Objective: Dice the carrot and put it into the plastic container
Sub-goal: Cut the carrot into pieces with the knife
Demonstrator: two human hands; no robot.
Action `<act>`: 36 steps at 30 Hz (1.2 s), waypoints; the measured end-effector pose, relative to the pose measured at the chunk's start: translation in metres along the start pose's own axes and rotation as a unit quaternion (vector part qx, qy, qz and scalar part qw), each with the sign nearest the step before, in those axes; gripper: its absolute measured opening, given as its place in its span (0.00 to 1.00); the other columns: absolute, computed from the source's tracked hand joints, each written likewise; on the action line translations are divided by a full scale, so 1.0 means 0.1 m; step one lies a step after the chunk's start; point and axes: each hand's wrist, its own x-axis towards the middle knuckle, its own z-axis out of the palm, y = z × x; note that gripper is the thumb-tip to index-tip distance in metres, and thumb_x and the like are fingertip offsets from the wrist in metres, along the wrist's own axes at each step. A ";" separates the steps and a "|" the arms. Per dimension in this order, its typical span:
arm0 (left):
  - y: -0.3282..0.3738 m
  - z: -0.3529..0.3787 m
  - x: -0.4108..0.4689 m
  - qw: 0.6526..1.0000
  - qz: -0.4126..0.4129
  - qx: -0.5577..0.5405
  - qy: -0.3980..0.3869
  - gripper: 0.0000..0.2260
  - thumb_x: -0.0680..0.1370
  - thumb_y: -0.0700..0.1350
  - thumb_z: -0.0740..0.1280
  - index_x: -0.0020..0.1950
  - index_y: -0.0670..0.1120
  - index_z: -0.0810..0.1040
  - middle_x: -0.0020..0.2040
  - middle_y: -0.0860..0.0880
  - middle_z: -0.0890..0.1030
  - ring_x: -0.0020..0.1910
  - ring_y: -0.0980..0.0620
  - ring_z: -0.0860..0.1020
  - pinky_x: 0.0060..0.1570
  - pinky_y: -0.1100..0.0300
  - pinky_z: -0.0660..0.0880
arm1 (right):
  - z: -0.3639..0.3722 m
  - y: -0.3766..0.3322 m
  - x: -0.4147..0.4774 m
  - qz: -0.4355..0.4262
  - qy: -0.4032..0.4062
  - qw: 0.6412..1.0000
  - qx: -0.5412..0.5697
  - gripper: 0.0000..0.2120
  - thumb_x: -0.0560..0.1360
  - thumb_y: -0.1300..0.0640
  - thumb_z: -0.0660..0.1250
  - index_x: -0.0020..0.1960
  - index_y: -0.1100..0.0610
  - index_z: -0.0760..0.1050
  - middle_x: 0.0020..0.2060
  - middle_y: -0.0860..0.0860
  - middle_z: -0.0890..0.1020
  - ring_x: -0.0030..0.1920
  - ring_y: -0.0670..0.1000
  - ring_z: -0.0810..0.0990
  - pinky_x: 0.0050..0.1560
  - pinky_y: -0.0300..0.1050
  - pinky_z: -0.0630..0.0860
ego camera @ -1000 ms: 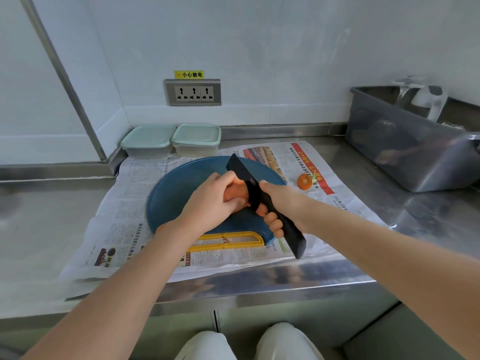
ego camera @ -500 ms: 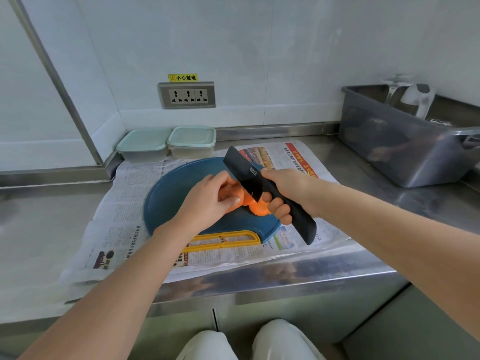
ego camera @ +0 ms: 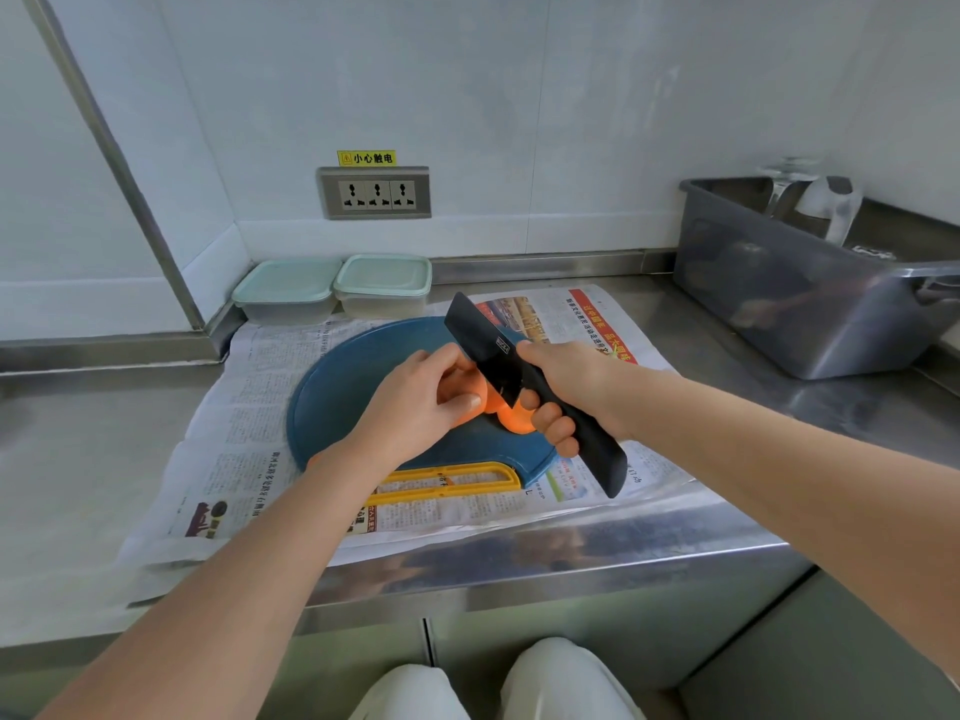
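Observation:
An orange carrot (ego camera: pixel 470 397) lies on the round blue cutting board (ego camera: pixel 332 402), and my left hand (ego camera: pixel 410 407) grips it from the left. A cut orange piece (ego camera: pixel 514 420) lies just right of the blade. My right hand (ego camera: pixel 563 389) grips the handle of a black knife (ego camera: pixel 480 340), whose blade stands across the carrot. Two lidded plastic containers (ego camera: pixel 382 283) stand side by side at the back wall, behind the board. Much of the carrot is hidden under my left hand.
Newspaper (ego camera: pixel 234 459) covers the steel counter under the board. A yellow peeler (ego camera: pixel 447 483) lies at the board's near edge. A grey plastic tub (ego camera: pixel 795 298) stands at the right. A wall socket (ego camera: pixel 375 193) sits above the containers.
The knife has come down across the carrot and a cut piece now shows right of the blade. The view has shifted, and the small carrot piece on the newspaper is hidden behind my right hand.

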 end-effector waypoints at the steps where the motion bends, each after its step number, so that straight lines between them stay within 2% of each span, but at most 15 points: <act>1: 0.00 0.00 0.00 1.000 0.000 0.000 -0.003 0.10 0.76 0.50 0.68 0.55 0.56 0.69 0.53 0.50 0.75 0.51 0.51 0.73 0.46 0.59 0.68 | 0.01 0.00 0.00 0.001 0.001 1.000 -0.006 0.25 0.80 0.39 0.51 0.34 0.56 0.65 0.21 0.49 0.66 0.18 0.47 0.63 0.20 0.34 0.63; 4: 0.01 0.00 0.01 1.000 0.002 0.004 -0.011 0.10 0.77 0.50 0.67 0.52 0.57 0.66 0.51 0.50 0.73 0.49 0.51 0.72 0.43 0.60 0.66 | 0.03 0.01 0.00 0.005 0.010 1.000 -0.022 0.25 0.80 0.39 0.50 0.33 0.56 0.65 0.21 0.49 0.66 0.18 0.47 0.63 0.21 0.34 0.64; 8: 0.03 0.01 0.02 1.000 0.001 0.002 -0.014 0.10 0.77 0.49 0.67 0.54 0.54 0.68 0.51 0.49 0.72 0.49 0.51 0.72 0.43 0.60 0.65 | 0.06 0.03 0.01 0.006 0.023 0.999 -0.038 0.25 0.80 0.39 0.50 0.34 0.56 0.65 0.20 0.49 0.66 0.18 0.48 0.63 0.21 0.35 0.64; 12: 0.03 0.00 0.04 1.000 0.006 0.003 -0.009 0.10 0.77 0.48 0.67 0.51 0.55 0.66 0.50 0.50 0.72 0.48 0.53 0.71 0.37 0.67 0.62 | 0.11 0.02 0.04 0.008 0.034 0.999 -0.040 0.25 0.80 0.39 0.50 0.33 0.56 0.64 0.20 0.49 0.66 0.19 0.48 0.62 0.22 0.35 0.64; 17: 0.02 0.01 0.04 1.000 0.011 -0.004 -0.005 0.10 0.76 0.48 0.68 0.52 0.54 0.67 0.51 0.50 0.73 0.49 0.52 0.73 0.39 0.64 0.64 | 0.15 0.00 0.07 0.021 0.036 0.999 -0.033 0.26 0.80 0.39 0.50 0.32 0.55 0.63 0.20 0.49 0.66 0.19 0.47 0.62 0.23 0.35 0.64; 26: -0.01 0.03 0.07 1.000 0.019 -0.012 0.003 0.11 0.76 0.47 0.68 0.55 0.51 0.71 0.51 0.49 0.74 0.49 0.52 0.74 0.38 0.68 0.65 | 0.16 -0.02 0.12 0.032 0.025 0.999 -0.005 0.26 0.80 0.39 0.50 0.31 0.55 0.64 0.19 0.49 0.66 0.18 0.47 0.62 0.21 0.32 0.64; 28: -0.01 0.04 0.06 1.000 0.025 -0.015 0.010 0.11 0.75 0.47 0.69 0.55 0.50 0.72 0.50 0.49 0.74 0.49 0.51 0.74 0.39 0.66 0.66 | 0.19 0.01 0.18 0.037 0.027 0.999 -0.006 0.26 0.80 0.40 0.50 0.31 0.55 0.63 0.20 0.49 0.65 0.18 0.47 0.62 0.21 0.33 0.63; 32: 0.01 0.08 0.03 0.999 0.029 -0.009 0.026 0.12 0.74 0.47 0.71 0.54 0.50 0.73 0.49 0.49 0.74 0.48 0.50 0.74 0.46 0.56 0.73 | 0.35 0.18 0.32 0.061 0.042 0.997 0.001 0.27 0.79 0.35 0.49 0.33 0.56 0.63 0.20 0.50 0.65 0.18 0.48 0.61 0.21 0.34 0.63; 36: -0.05 0.07 0.04 0.999 0.033 -0.022 0.034 0.12 0.74 0.49 0.71 0.54 0.50 0.73 0.49 0.49 0.75 0.47 0.51 0.75 0.47 0.57 0.73 | 0.41 0.22 0.40 0.058 0.045 0.997 0.012 0.27 0.78 0.34 0.49 0.34 0.56 0.63 0.22 0.51 0.64 0.19 0.49 0.61 0.21 0.34 0.63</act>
